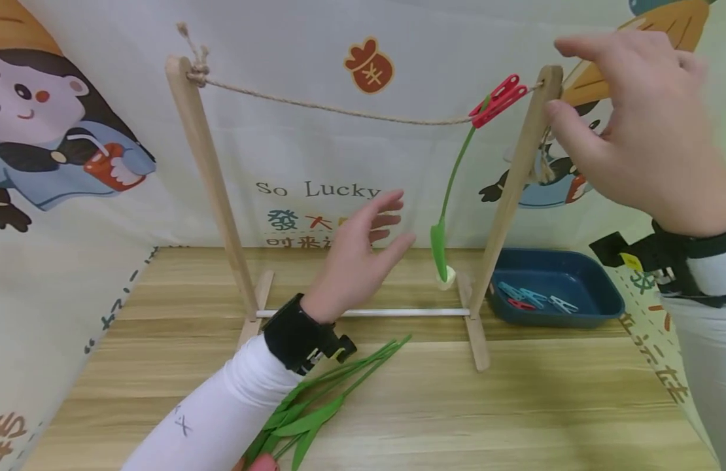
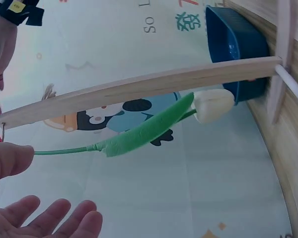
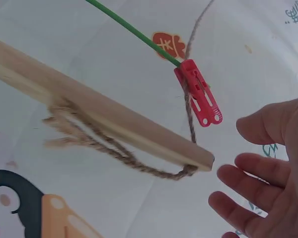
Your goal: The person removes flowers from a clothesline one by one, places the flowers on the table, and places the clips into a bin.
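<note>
A white artificial tulip (image 2: 213, 105) hangs head down from the rope (image 1: 339, 111), its green stem (image 1: 457, 163) held there by a red clothespin (image 1: 500, 101) near the right post. My left hand (image 1: 360, 255) is in front of the frame, left of the tulip, its fingers apart and nothing in them. By the top of the right wooden post (image 1: 518, 157) is my right hand (image 1: 651, 124), also with nothing in its fingers. The right wrist view shows its fingertips beside the post's end, the clothespin (image 3: 198, 92) a little above.
A blue basin (image 1: 557, 288) with several clothespins stands behind the right foot of the frame. More artificial tulips (image 1: 316, 412) lie on the wooden table (image 1: 545, 405) at the front, partly behind my left forearm. A white bar (image 1: 410, 313) joins the two posts low down.
</note>
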The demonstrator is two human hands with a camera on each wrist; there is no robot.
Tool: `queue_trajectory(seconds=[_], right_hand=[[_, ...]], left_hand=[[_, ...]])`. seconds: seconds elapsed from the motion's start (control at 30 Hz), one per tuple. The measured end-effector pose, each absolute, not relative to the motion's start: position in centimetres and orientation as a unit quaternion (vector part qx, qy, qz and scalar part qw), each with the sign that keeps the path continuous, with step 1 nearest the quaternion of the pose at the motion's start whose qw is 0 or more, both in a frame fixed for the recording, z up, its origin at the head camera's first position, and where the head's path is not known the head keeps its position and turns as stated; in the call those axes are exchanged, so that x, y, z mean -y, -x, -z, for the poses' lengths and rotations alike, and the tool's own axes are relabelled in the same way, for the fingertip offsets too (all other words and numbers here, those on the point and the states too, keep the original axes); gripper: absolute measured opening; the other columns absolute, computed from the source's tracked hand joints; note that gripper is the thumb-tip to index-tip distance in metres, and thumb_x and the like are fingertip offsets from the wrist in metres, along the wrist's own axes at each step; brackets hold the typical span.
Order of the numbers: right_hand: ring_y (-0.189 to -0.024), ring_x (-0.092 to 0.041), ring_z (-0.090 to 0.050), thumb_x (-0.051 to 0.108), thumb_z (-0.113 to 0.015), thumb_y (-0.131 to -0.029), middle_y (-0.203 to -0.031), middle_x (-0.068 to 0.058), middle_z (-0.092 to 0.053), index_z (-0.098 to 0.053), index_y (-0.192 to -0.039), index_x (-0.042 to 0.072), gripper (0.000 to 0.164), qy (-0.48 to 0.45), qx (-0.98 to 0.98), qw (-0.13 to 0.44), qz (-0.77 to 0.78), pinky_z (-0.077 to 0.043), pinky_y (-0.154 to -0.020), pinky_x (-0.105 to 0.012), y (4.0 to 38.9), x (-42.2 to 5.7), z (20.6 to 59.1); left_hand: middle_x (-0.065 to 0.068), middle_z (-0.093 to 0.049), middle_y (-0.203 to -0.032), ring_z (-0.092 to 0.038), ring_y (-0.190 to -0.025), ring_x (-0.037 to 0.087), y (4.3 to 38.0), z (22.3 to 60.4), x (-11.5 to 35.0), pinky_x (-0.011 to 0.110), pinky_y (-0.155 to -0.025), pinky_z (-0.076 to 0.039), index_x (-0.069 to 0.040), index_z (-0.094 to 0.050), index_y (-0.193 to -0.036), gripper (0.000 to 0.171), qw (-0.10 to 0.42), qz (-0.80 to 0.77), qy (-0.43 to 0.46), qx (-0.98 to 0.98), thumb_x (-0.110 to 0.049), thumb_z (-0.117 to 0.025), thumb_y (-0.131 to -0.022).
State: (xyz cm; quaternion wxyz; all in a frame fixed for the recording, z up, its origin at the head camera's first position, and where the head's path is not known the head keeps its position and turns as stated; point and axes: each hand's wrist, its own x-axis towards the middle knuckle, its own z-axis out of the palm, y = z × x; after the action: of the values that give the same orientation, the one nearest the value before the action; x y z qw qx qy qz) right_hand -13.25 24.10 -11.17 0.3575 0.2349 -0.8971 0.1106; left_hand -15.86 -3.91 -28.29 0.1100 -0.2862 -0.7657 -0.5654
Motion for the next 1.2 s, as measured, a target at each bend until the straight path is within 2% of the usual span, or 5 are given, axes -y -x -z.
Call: queue_trajectory(seconds=[0.23,0.4,0.73,0.97,1.2], right_hand=[[-0.137,-0.047,-0.042,0.011,-0.061,-0.106,-0.138,-0.028,-0.062,-0.057,-0.147,-0.004,0.044,-0.266,0.916,0.291,-0.074,-0.014,-0.111,-0.061,15.0,-22.5,9.9],[-0.132,-0.046,-0.044,0.01,-0.061,-0.106,-0.132,-0.028,-0.066,-0.061,-0.143,-0.004,0.04,-0.273,0.92,0.273,-0.07,-0.014,-0.108,-0.062,15.7,-22.5,10.1],[-0.125,-0.046,-0.05,0.008,-0.06,-0.107,-0.126,-0.027,-0.07,-0.066,-0.136,-0.005,0.032,-0.281,0.911,0.292,-0.079,-0.015,-0.108,-0.058,15.9,-22.3,10.2],[-0.121,-0.045,-0.052,0.009,-0.057,-0.109,-0.117,-0.027,-0.071,-0.07,-0.128,-0.005,0.027,-0.278,0.906,0.304,-0.095,-0.015,-0.11,-0.055,15.9,-22.2,10.3],[-0.104,-0.045,-0.061,-0.001,-0.052,-0.109,-0.103,-0.027,-0.072,-0.076,-0.102,-0.008,0.026,-0.299,0.865,0.392,-0.096,-0.018,-0.106,-0.047,16.2,-22.2,10.6]], left_hand=[[0.011,-0.047,-0.161,-0.052,-0.142,0.022,18.2,28.4,0.7,0.029,-0.117,-0.042,-0.003,-0.038,-0.162,0.061,0.092,0.618,0.308,0.717,-0.009,-0.063,-0.107],[0.016,-0.051,-0.158,-0.056,-0.139,0.025,19.2,28.8,-1.2,0.026,-0.114,-0.045,-0.002,-0.039,-0.162,0.058,0.064,0.645,0.309,0.696,-0.003,-0.06,-0.108],[0.014,-0.074,-0.117,-0.072,-0.105,0.019,19.0,29.0,-2.3,0.026,-0.093,-0.058,0.0,-0.061,-0.144,0.04,0.089,0.626,0.295,0.716,0.003,-0.064,-0.104],[0.019,-0.074,-0.114,-0.073,-0.097,0.02,19.0,29.0,-2.2,0.025,-0.088,-0.06,0.001,-0.064,-0.139,0.036,0.095,0.628,0.289,0.716,0.006,-0.062,-0.103],[0.016,-0.075,-0.111,-0.073,-0.096,0.019,18.9,29.0,-2.0,0.025,-0.086,-0.06,0.002,-0.065,-0.137,0.034,0.101,0.618,0.284,0.726,0.006,-0.063,-0.103]])
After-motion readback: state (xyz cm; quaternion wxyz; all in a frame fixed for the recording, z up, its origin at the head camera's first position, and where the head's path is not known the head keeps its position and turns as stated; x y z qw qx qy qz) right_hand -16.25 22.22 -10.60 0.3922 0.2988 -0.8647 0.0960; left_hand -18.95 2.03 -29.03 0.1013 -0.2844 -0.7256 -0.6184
